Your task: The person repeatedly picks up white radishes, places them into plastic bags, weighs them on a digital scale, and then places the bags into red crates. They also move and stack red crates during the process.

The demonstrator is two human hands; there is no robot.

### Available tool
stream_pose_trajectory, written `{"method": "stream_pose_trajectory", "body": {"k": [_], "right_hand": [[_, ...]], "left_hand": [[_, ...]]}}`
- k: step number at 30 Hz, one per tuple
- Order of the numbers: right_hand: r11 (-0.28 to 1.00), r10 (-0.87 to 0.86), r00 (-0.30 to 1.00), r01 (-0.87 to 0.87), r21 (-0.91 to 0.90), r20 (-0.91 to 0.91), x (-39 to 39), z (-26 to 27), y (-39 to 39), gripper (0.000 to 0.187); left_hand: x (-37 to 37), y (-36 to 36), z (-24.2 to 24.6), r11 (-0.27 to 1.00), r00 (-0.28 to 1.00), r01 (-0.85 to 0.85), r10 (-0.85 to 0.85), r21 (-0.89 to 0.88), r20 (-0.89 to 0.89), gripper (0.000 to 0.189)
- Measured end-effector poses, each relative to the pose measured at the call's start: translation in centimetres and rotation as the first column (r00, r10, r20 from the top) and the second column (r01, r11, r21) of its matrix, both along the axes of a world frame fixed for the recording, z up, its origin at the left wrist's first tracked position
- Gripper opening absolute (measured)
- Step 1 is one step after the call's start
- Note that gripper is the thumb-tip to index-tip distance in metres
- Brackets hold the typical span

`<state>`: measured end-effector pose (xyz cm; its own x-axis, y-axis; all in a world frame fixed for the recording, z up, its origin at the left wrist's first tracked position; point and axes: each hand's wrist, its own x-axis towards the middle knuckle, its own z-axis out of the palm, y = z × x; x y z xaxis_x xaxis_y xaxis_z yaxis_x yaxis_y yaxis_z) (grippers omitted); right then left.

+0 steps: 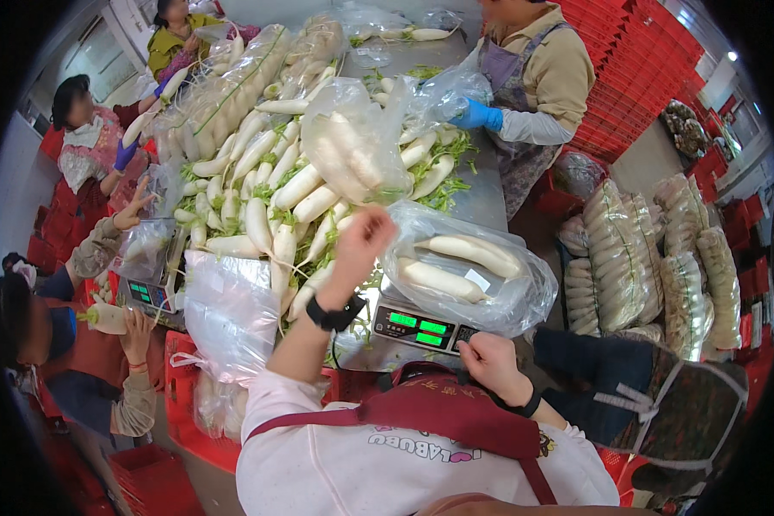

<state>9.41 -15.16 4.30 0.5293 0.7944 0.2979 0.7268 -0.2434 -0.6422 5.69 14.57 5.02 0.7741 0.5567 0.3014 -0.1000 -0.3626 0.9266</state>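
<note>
My left hand (366, 233), with a black band at its wrist, is over the daikon radish heap (290, 187), beside the rim of an open clear plastic bag (535, 284). Its fingers look curled and are blurred; whether they grip anything cannot be told. Several daikon radishes (448, 278) lie in that bag, with a small white label, on a digital scale (419, 327) with green lit displays. My right hand (500, 366) is curled closed near the scale's front right corner, with nothing visible in it. A filled clear bag of daikons (355, 151) rests on the heap, beyond my left hand.
A stack of plastic bags (229, 309) lies at the table's left front, above a red crate (184, 400). Co-workers stand at the left and across; one in blue gloves (477, 115) holds a bag. Packed daikon bags (619, 258) and a person's dark-clothed body (593, 380) are at right.
</note>
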Motion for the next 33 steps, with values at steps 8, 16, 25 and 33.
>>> {"method": "stream_pose_trajectory", "body": {"k": [8,16,25,33], "right_hand": [[1.0,0.022,1.0,-0.022,-0.003,-0.015,1.1,-0.2,1.4,0.026],[0.997,0.007,0.999,-0.011,-0.077,-0.054,4.0,-0.7,2.2,0.027],[0.994,0.079,0.995,-0.084,-0.075,-0.062,5.6,-1.2,3.2,0.029],[0.96,-0.217,0.946,0.251,-0.121,0.241,9.5,1.4,0.0,0.067]], "left_hand": [[11.5,12.0,0.3,0.788,0.788,-0.458,0.575,0.411,-0.223,0.131],[18.1,13.8,-3.5,0.461,0.699,-0.016,0.64,0.887,-0.32,0.089],[16.4,18.7,-3.4,0.849,0.878,-0.478,0.47,0.227,0.092,0.027],[8.4,19.9,4.4,0.683,0.71,-0.658,0.703,-0.317,0.038,0.04]]}}
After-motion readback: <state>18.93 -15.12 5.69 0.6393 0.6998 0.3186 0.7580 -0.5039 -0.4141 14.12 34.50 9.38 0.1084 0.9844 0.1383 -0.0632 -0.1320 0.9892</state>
